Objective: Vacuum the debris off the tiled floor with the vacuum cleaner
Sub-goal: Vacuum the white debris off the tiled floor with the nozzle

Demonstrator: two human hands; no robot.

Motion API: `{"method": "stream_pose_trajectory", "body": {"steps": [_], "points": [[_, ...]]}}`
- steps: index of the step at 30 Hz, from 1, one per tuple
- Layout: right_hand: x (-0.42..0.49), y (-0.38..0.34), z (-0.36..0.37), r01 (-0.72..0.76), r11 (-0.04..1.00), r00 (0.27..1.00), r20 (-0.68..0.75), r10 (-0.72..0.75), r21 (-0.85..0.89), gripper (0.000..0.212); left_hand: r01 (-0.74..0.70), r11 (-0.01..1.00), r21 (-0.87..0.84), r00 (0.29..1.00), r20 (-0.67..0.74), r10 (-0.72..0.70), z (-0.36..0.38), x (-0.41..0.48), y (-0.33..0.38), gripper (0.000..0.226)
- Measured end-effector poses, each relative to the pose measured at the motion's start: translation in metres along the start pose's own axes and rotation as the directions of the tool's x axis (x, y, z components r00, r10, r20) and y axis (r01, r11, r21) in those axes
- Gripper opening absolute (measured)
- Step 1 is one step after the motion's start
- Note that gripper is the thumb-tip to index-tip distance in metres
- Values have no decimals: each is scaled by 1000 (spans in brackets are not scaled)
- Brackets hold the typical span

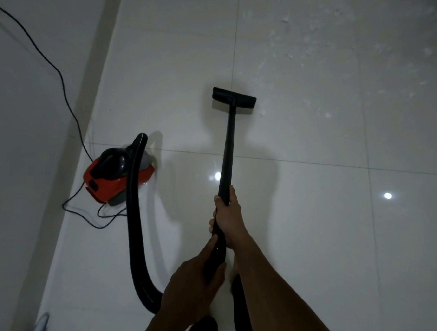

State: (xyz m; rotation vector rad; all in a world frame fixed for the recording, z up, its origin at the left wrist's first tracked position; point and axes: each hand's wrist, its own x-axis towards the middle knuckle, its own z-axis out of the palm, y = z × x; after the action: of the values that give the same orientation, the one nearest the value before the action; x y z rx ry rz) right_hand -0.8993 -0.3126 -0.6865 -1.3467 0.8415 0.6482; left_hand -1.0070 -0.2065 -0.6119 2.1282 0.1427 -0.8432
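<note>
A black vacuum wand (228, 147) runs forward from my hands to a flat black floor nozzle (233, 97) resting on the white tiled floor (314, 211). My right hand (228, 215) grips the wand higher up; my left hand (195, 284) grips the handle end just below it. A thick black hose (135, 231) loops from the handle back to the red and black vacuum cleaner body (112, 175) on the left. White debris specks (305, 49) lie scattered over the tiles beyond and right of the nozzle.
A thin black power cord (58, 72) runs from the upper left down the wall (19, 149) to the vacuum and coils on the floor beside it. A white object (40, 328) lies at the lower left. Ceiling lights reflect on the glossy tiles.
</note>
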Motion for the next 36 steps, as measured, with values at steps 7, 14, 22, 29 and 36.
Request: {"method": "stream_pose_trajectory", "body": {"steps": [7, 14, 22, 29, 36], "points": [[-11, 32, 4, -32, 999, 999, 5, 32, -3, 66, -21, 999, -26, 1000, 19, 22, 10, -22, -19, 65], [10, 12, 4, -60, 998, 998, 9, 60, 12, 65, -5, 999, -50, 1000, 19, 6, 2, 4, -12, 64], [76, -43, -9, -69, 997, 997, 19, 68, 21, 61, 19, 996, -89, 1000, -8, -20, -8, 79, 21, 63], [132, -101, -31, -73, 997, 997, 34, 73, 7, 58, 15, 992, -125, 998, -64, -23, -15, 147, 64, 63], [178, -159, -38, -79, 997, 996, 48, 79, 3, 61, 19, 994, -108, 998, -55, -25, -38, 203, 105, 59]]}}
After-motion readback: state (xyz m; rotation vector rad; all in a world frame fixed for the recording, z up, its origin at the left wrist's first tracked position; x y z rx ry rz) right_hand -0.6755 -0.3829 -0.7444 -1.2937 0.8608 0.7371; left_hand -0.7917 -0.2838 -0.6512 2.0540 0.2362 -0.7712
